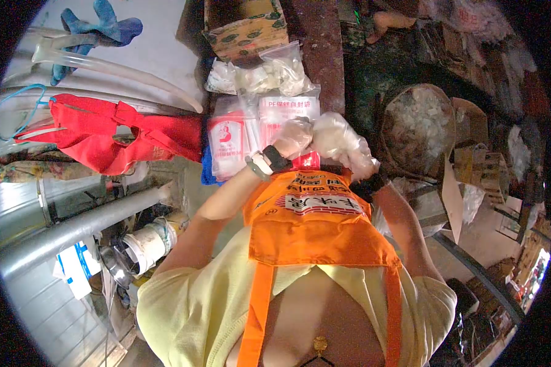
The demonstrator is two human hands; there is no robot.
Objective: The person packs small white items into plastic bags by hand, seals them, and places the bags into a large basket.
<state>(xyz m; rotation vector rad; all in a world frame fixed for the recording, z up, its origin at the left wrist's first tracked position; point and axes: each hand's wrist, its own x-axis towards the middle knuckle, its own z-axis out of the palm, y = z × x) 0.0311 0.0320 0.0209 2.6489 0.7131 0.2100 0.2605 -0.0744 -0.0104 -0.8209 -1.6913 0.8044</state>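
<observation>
My left hand (pixel 292 138), with a black band and a bracelet at the wrist, is closed with its fingers curled against clear plastic. A thin clear plastic glove (pixel 341 142) covers my right hand (pixel 356 156), and its wrinkles hide how the fingers lie. Both hands are close together above a plastic packet with red print (pixel 289 109). Left of them lies another clear packet with a red printed figure (pixel 229 137). Just beyond sits a clear bag of pale pieces (pixel 275 76). An orange apron (pixel 318 238) hangs over my front, below the hands.
A cardboard box (pixel 246 30) stands at the back. A red cloth apron (pixel 125 137) and blue gloves (pixel 98 27) lie to the left. On the right is a round container with pale scraps (pixel 417 131). White buckets (pixel 150 244) stand lower left near a metal pipe (pixel 73 229).
</observation>
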